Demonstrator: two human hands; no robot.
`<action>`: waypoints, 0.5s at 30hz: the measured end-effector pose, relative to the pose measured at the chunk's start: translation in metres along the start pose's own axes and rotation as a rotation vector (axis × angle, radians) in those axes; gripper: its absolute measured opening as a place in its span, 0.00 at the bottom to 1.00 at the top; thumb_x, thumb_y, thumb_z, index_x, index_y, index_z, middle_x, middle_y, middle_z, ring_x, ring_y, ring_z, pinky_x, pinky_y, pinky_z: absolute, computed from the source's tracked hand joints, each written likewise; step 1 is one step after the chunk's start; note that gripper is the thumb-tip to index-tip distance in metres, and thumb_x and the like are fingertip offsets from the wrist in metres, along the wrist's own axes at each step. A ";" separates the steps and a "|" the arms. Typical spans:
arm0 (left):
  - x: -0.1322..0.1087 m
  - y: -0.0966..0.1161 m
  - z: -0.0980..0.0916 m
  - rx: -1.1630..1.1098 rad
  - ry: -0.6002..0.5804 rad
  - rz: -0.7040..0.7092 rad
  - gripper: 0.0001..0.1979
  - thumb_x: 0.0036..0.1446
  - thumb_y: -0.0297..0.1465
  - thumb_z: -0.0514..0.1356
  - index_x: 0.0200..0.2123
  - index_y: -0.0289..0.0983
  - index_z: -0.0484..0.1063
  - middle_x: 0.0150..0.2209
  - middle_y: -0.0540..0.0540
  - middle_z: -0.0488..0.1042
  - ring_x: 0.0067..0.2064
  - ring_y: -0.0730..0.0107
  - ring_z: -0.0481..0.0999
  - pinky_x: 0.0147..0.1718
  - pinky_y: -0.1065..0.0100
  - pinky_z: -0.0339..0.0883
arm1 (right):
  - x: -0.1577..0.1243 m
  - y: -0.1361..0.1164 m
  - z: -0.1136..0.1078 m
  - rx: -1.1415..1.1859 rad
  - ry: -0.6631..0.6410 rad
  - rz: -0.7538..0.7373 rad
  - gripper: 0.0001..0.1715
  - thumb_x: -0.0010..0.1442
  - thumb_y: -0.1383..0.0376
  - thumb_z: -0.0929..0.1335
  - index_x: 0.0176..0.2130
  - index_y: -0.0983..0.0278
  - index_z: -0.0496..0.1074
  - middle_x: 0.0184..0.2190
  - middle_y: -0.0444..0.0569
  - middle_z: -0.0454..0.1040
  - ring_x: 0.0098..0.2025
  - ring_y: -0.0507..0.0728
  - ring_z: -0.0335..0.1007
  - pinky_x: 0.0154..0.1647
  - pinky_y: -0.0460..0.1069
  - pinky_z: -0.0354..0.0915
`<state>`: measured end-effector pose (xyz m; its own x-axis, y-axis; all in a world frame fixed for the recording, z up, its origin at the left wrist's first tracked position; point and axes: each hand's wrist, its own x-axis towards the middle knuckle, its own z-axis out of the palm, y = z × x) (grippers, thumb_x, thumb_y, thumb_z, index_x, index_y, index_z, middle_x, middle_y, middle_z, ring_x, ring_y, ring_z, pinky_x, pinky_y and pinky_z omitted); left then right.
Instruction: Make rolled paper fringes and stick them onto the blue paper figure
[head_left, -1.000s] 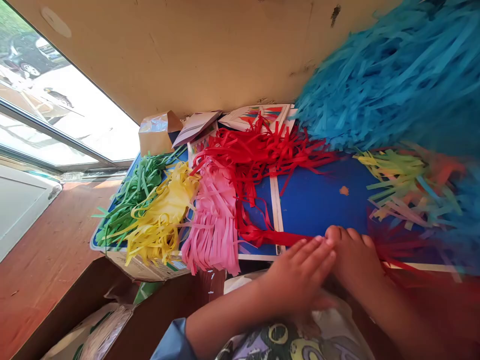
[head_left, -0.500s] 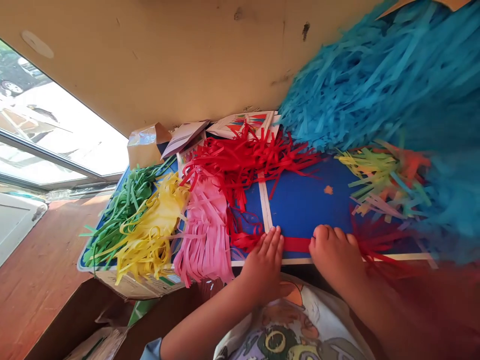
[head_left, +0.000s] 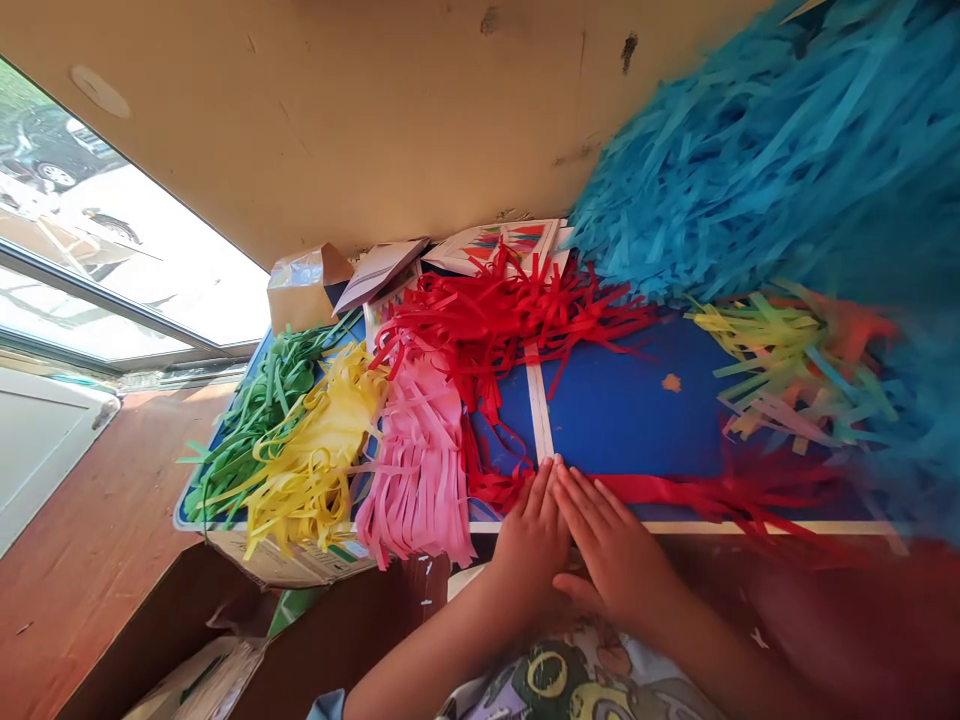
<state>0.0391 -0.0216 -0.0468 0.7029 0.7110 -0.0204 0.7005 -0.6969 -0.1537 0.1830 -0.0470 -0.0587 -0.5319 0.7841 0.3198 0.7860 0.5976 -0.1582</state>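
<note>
Right hand (head_left: pixel 619 550) has slid over next to the left hand (head_left: pixel 529 535) since half a sec ago; back then it was curled up further right on the red strip (head_left: pixel 637 488). Left's in abt the same spot. Both hands are flat now, fingers straight, tips touching or nearly so, pressed on the strip; can't tell if the right thumb touches anything. Strip lies along the near edge of the blue table (head_left: pixel 622 420), running out both sides of the hands, w/ a frayed, kinda blurry fringe at the right end.

Left of the hands, there's pink fringe (head_left: pixel 420 460) hanging over the edge, then yellow fringe (head_left: pixel 322 430), then green fringe (head_left: pixel 262 400). Red fringe (head_left: pixel 487 310) is heaped behind, btw, near some printed cards (head_left: pixel 517 240). Big blue fringe pile (head_left: pixel 750 170) fills the back right, w/ mixed-color scraps (head_left: pixel 787 350) just in front.
</note>
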 end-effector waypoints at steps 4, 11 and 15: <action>-0.001 -0.002 -0.007 -0.049 -0.043 0.026 0.34 0.58 0.41 0.48 0.60 0.22 0.52 0.62 0.30 0.48 0.63 0.51 0.49 0.58 0.58 0.50 | -0.012 0.011 0.005 -0.097 -0.027 0.080 0.55 0.51 0.40 0.60 0.60 0.78 0.51 0.61 0.65 0.50 0.64 0.65 0.41 0.59 0.59 0.51; -0.001 -0.001 -0.009 -0.204 -0.035 -0.020 0.41 0.55 0.50 0.48 0.61 0.22 0.49 0.63 0.29 0.44 0.64 0.51 0.44 0.59 0.58 0.45 | -0.033 0.032 -0.010 -0.214 -0.020 0.306 0.50 0.56 0.40 0.51 0.58 0.77 0.57 0.60 0.64 0.54 0.62 0.63 0.47 0.61 0.60 0.43; -0.001 -0.002 -0.010 -0.231 -0.063 -0.028 0.45 0.53 0.53 0.49 0.61 0.21 0.49 0.63 0.29 0.42 0.65 0.51 0.43 0.59 0.58 0.44 | -0.037 0.036 -0.014 -0.287 -0.050 0.325 0.48 0.58 0.42 0.51 0.58 0.78 0.56 0.60 0.66 0.53 0.62 0.64 0.48 0.61 0.64 0.40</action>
<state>0.0386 -0.0219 -0.0362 0.6786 0.7300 -0.0817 0.7345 -0.6744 0.0753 0.2353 -0.0562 -0.0634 -0.2518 0.9350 0.2498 0.9669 0.2538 0.0248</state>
